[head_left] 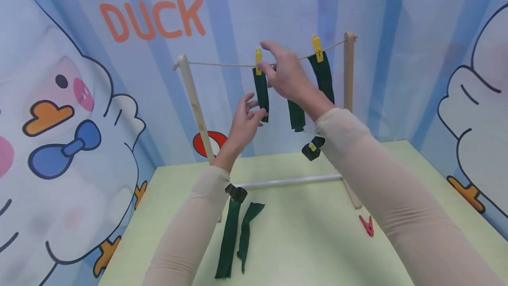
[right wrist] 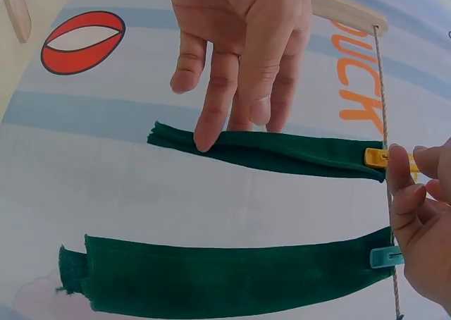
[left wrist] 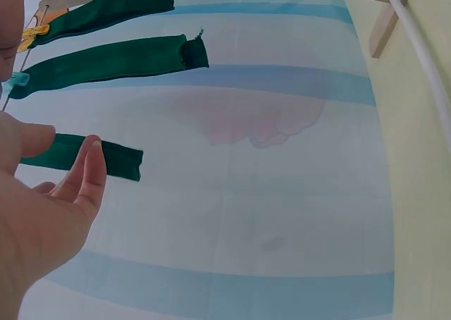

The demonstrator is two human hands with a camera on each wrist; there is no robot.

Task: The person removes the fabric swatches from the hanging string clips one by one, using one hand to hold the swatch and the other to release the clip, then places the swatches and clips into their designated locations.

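A dark green cloth strip [head_left: 260, 94] hangs from a rope under a yellow clothespin [head_left: 258, 62]. My right hand [head_left: 289, 74] is at that clothespin, thumb against its side and index finger stretched out above it. Lower down, my left hand [head_left: 244, 122] has its fingers loosely spread by the strip's bottom end; a fingertip [right wrist: 204, 140] touches the cloth in the right wrist view. Beside it hangs a second green strip [right wrist: 239, 278] under a teal clothespin [right wrist: 386, 256], which my right hand hides in the head view. Farther right, another yellow clothespin [head_left: 317, 48] holds a third strip [head_left: 323, 76].
The rope [head_left: 222, 64] runs between a left wooden post [head_left: 194, 100] and a right post [head_left: 349, 69], with a white rod [head_left: 289, 181] low between them. Two green strips [head_left: 229, 242] lie on the pale table [head_left: 309, 242]. A red clothespin [head_left: 367, 225] lies at right.
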